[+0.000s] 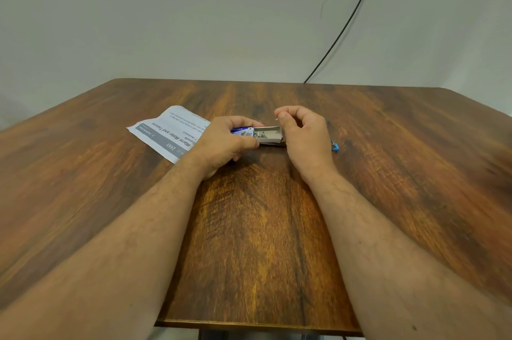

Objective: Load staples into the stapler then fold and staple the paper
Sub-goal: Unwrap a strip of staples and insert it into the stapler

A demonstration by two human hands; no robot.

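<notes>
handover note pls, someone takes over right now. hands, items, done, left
Left hand: holds the staple box by its blue sleeve end, with the tray slid open.
Right hand: raised just over the tray's open end, fingers pinching something small and pale, probably staples; too small to confirm.
Stapler: on the table behind the right hand, mostly hidden, only a blue end showing.
Paper: printed sheet lying left of the box, partly under the left hand.
Done: box opened.
Left: load the stapler, fold the paper, staple it.
</notes>
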